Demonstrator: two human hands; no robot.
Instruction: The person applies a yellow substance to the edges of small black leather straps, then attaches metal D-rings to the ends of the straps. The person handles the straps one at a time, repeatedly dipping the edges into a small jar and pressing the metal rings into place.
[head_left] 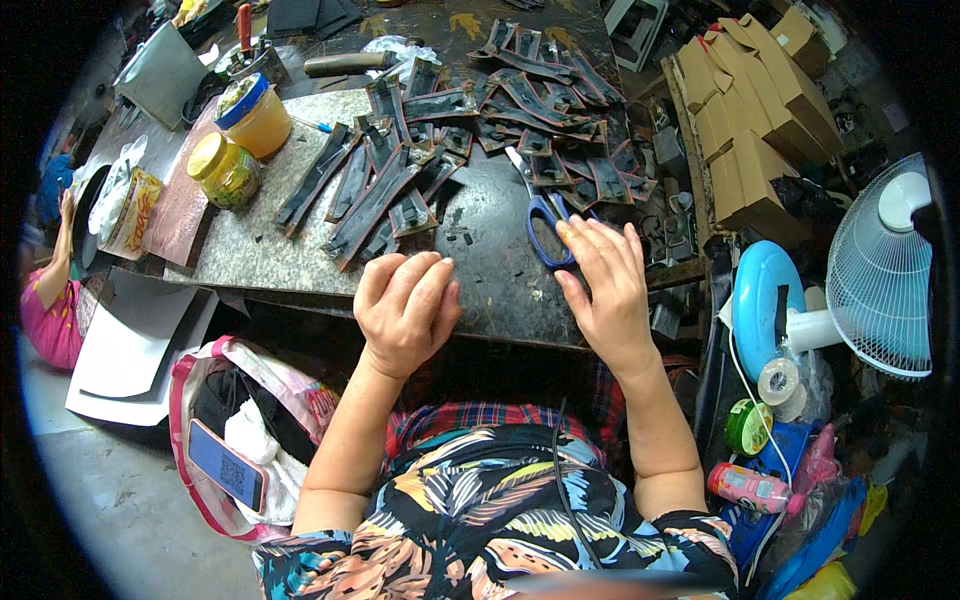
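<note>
At the table's near edge, my left hand is closed with its fingers curled in. Whatever it may hold is hidden. My right hand is open, fingers stretched out, over the blue handle of a pair of scissors. Its fingertips overlap one handle loop, and I cannot tell whether they touch it. Beyond both hands lies a heap of dark flat strips with reddish edges. More such strips lie beyond my left hand. Small black bits are scattered between the hands.
Two jars with yellow and blue lids stand at the left on a grey speckled board. A bag with a phone is at lower left. Cardboard boxes and a fan are at the right. Another person's arm shows far left.
</note>
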